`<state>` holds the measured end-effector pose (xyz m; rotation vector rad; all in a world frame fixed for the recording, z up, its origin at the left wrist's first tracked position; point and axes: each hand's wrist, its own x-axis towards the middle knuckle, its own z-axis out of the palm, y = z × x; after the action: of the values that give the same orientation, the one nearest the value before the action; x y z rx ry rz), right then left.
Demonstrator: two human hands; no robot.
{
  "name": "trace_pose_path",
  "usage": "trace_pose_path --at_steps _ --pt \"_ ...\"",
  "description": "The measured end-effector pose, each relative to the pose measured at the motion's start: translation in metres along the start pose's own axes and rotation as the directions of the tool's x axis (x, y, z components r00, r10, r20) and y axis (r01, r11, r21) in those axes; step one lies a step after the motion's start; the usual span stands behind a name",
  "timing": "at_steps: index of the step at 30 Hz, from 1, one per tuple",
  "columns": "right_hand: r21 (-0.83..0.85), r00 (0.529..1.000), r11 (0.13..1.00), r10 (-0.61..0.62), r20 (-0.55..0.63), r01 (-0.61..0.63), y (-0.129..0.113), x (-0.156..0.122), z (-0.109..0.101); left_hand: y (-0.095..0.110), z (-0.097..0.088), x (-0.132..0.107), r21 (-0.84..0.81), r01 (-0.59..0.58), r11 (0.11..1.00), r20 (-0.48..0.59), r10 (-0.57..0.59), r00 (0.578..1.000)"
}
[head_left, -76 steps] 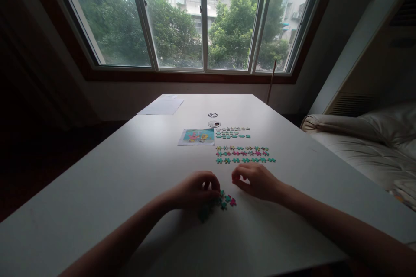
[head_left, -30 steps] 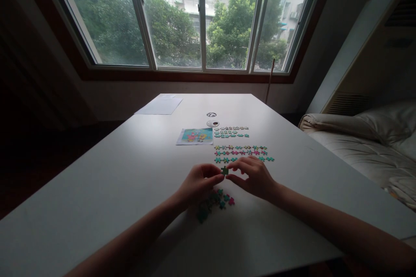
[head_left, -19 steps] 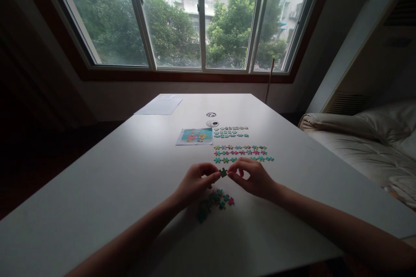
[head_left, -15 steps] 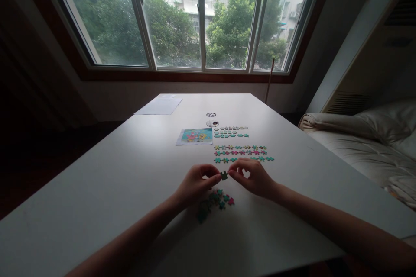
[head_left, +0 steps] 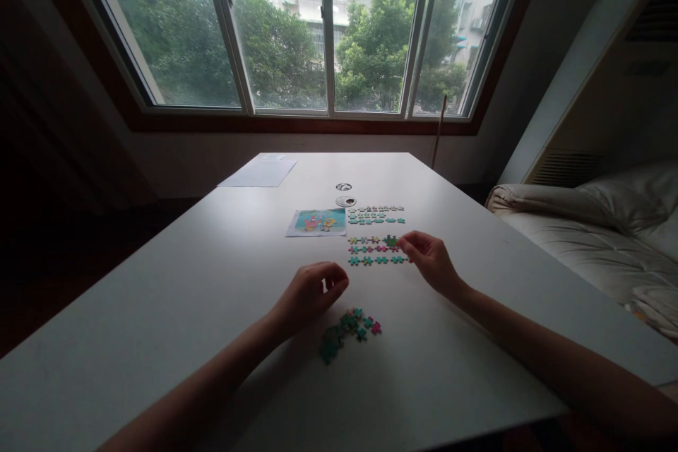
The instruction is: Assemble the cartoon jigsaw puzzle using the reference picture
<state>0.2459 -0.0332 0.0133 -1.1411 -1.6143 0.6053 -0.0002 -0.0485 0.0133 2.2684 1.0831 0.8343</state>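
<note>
A dark green puzzle piece (head_left: 392, 241) is pinched between the thumb and fingertips of my right hand (head_left: 431, 260), over the nearer rows of laid-out puzzle pieces (head_left: 365, 249). That hand hides the right end of these rows. Lower and to the left, my left hand (head_left: 312, 295) is above the table, thumb and index tips drawn together with nothing visible between them. Just below it lies a loose pile of puzzle pieces (head_left: 347, 328), mostly green and teal with some pink.
Farther rows of puzzle pieces (head_left: 376, 215) lie beside a colourful cartoon picture sheet (head_left: 316, 222). Two small round items (head_left: 345, 202) lie beyond it on the white table (head_left: 185, 282). Papers (head_left: 259, 173) rest at the far left edge. A pale sofa (head_left: 583, 226) stands right.
My right hand has moved forward and right with the green puzzle piece, up to the rows. My left hand has let go of that piece and shifted slightly left.
</note>
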Motion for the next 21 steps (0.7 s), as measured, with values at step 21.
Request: trace_pose_path --at_steps 21 --pt "-0.202 0.997 0.976 -0.082 -0.008 0.079 0.018 0.004 -0.010 -0.003 -0.010 -0.004 0.310 -0.322 0.894 0.229 0.259 0.938"
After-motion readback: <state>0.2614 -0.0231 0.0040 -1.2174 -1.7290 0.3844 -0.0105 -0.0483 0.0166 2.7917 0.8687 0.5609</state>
